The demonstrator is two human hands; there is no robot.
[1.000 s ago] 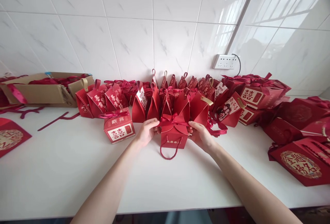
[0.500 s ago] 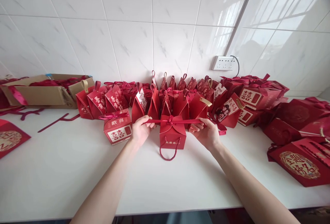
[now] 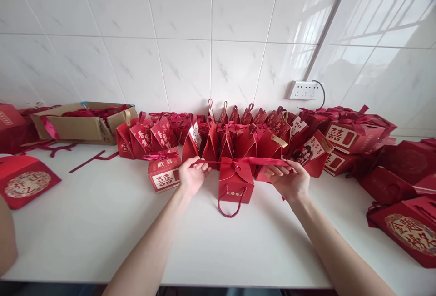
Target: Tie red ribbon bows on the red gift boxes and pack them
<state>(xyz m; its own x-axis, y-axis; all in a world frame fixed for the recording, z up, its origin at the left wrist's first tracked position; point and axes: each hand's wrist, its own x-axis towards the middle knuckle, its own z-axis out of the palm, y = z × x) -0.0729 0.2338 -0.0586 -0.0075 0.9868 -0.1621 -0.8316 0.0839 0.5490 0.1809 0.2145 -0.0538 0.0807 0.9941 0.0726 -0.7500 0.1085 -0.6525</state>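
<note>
A small red gift box (image 3: 236, 185) with a rope handle stands on the white table (image 3: 102, 223), in front of a row of red boxes. A red ribbon (image 3: 259, 161) is knotted across its top and stretched out flat to both sides. My left hand (image 3: 191, 177) pinches the ribbon's left end, fingers closed. My right hand (image 3: 289, 181) pinches the right end, further from the box. Both forearms reach in from the bottom edge.
Several red gift boxes (image 3: 265, 139) line the tiled wall. A red box with a white label (image 3: 165, 174) stands just left of my left hand. A cardboard carton (image 3: 80, 123) with ribbons sits at the back left. Larger flat red boxes (image 3: 405, 228) lie at the right, another (image 3: 25, 183) at the left.
My hands have moved apart, drawing the ribbon out taut from a loose bow on the box into a straight band. The camera has shifted slightly left and down.
</note>
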